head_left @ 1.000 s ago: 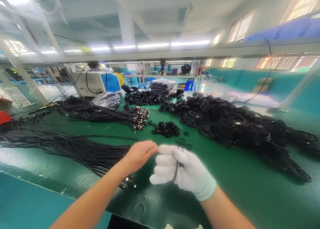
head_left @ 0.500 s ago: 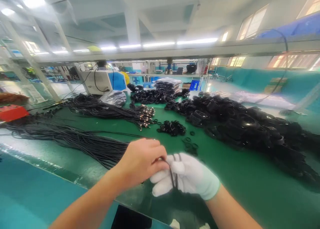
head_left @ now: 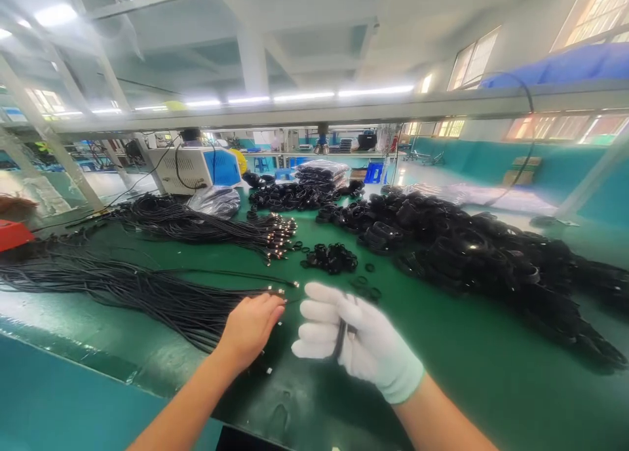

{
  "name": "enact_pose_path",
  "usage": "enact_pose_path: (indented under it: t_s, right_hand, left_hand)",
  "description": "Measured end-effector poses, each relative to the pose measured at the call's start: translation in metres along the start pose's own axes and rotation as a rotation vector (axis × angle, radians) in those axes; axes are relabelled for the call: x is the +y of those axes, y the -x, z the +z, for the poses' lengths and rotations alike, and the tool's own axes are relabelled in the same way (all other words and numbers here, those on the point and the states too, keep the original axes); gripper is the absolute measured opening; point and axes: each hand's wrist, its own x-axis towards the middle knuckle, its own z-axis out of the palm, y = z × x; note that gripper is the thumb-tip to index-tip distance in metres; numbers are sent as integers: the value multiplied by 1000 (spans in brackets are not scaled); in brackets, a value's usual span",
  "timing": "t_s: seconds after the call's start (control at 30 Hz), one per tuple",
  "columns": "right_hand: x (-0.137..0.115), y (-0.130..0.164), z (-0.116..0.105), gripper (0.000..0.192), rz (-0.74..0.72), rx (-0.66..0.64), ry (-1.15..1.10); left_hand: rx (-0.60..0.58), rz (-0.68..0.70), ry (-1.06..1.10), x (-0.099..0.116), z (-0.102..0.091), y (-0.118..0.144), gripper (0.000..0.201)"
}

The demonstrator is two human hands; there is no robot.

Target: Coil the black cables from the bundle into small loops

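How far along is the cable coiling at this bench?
Done: a large heap of coiled cables fills the right side of the green table. In hand: the gloved right hand grips a folded black cable, while the bare left hand reaches to the near bundle of straight cables. Left: that bundle and a second one behind it, so plenty remains.

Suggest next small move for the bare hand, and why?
Probably pinch one cable end and lift it clear. The left hand rests fingertips on the metal-tipped ends of the cable bundle without a closed grip, while the gloved right hand holds a folded black cable.
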Motion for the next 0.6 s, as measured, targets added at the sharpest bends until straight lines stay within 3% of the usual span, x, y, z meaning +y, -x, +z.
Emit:
enact_pose_path:
  t_s: [0.1, 0.2, 0.27, 0.33, 0.43, 0.53, 0.6]
  right_hand:
    - [-6, -1, 1, 38, -71, 18, 51]
    - [-6, -3, -1, 34, -118, 65, 85]
    - [-1, -4, -2, 34, -116, 127, 111]
    - [7, -4, -3, 33, -67, 141, 160]
    - [18, 0, -5, 31, 118, 6, 192]
    - [28, 3, -7, 39, 290, -116, 118]
    - [33, 4, -7, 44, 334, -146, 59]
  left_hand:
    - [-68, 86, -155, 29, -6, 20, 29]
    - [-67, 189, -119, 61, -10, 35, 23]
    - [-45, 240, -91, 70, -15, 37, 21]
    - [-4, 272, -77, 68, -27, 31, 18]
    - [5, 276, 15, 56, -52, 11, 12]
    - [-123, 247, 304, 47, -66, -9, 10]
    - [-220, 210, 556, 42, -61, -17, 10]
